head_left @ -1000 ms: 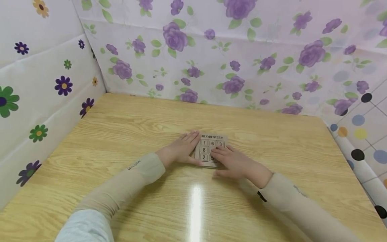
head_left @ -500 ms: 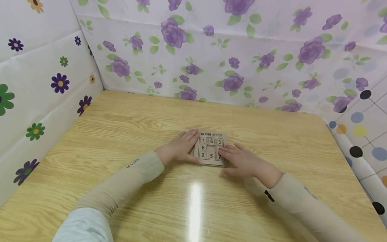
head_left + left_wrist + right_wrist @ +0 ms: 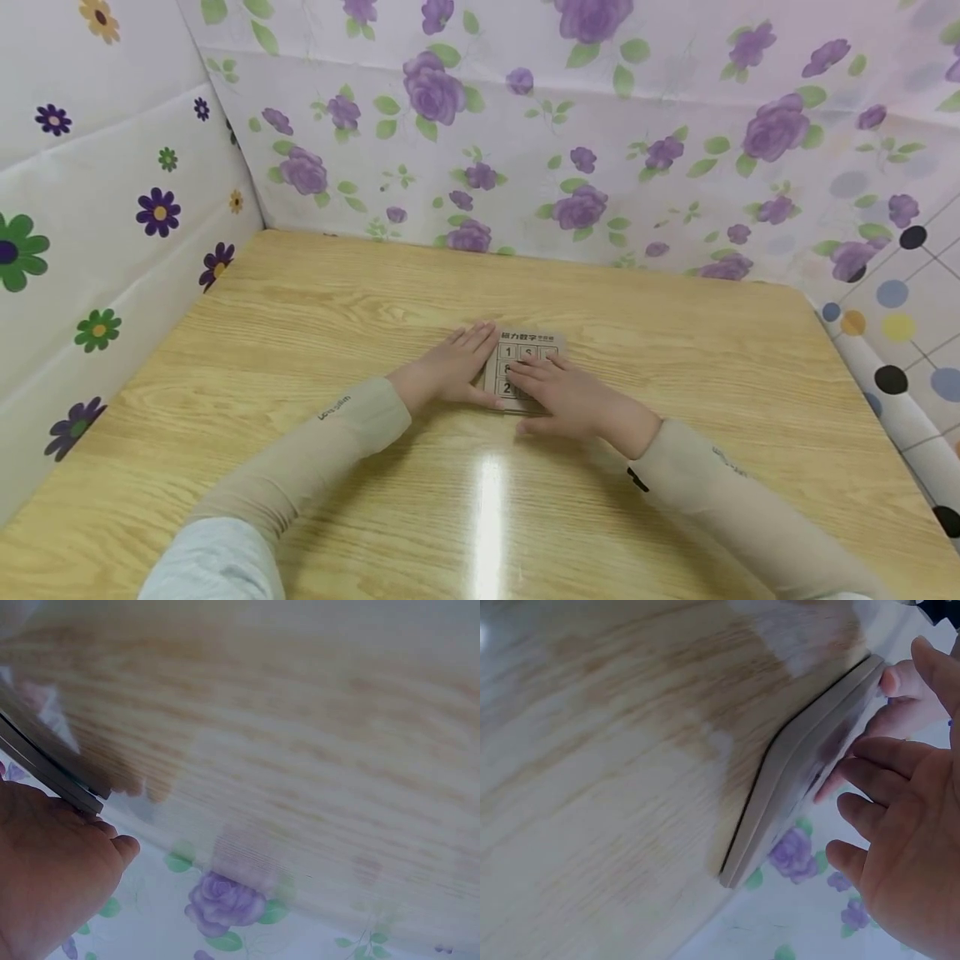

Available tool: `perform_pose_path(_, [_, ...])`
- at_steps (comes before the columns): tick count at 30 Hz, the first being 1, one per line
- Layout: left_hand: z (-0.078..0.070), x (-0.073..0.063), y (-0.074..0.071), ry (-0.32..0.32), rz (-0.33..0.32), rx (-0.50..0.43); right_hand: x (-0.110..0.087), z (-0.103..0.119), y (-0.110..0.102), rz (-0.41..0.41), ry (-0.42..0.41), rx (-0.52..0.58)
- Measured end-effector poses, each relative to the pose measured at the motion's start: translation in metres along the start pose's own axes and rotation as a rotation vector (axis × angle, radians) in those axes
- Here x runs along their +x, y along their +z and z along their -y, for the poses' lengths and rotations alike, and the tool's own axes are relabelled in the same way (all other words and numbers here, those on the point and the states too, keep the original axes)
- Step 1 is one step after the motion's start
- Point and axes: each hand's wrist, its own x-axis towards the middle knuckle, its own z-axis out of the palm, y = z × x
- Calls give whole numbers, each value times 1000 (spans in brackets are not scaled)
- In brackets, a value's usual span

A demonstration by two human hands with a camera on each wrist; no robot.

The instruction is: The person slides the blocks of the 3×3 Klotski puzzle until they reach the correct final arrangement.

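Observation:
A flat number slide puzzle [image 3: 531, 337] with square tiles and dark lettering along its top lies on the wooden table. My left hand [image 3: 453, 367] rests against its left side, fingers stretched along the edge and thumb at the near left corner. Across the tiles reaches my right hand [image 3: 570, 400], fingers extended with their tips near the 8, thumb off the near edge. Tiles 1 and 2 show; most of the middle and right columns are covered. The right wrist view shows the puzzle's thick edge [image 3: 780, 765] beside my right-hand fingers [image 3: 877, 780].
The wood-grain table [image 3: 337, 292] surrounds the puzzle, with a bright light reflection in front. Behind stands a purple-flowered cloth [image 3: 510, 150]. A daisy-print sheet [image 3: 127, 275] lines the left side, and a dotted one [image 3: 915, 350] the right.
My right hand went to the right side of the puzzle, showing a gap in the centre, then moved back left over the tiles. My left hand keeps its place.

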Motion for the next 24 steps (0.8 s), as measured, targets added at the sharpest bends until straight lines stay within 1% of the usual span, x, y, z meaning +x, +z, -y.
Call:
perform_pose_path(8, [-1,0,-1,0,-11,10,2,-9,5,-2,18,18])
perform_pose_path(12, [-1,0,0,-1,-2,-1,-4,-13,5,-3,26,24])
perform_pose_path(17, [-1,0,-1,1,2,-9,-14,-19,8,-19,49,-11])
perform_pose_path(19, [0,0,-1,-3,3,-3,-16,-18,8,-34,45,-28])
perform_pose_path(22, [0,-1,-2,-7,8,-4,-18,-13,7,-30,33,-34])
perform_pose_path(24, [-1,-1,-2,-7,13,-4,-18,-7,7,-29,1,-35])
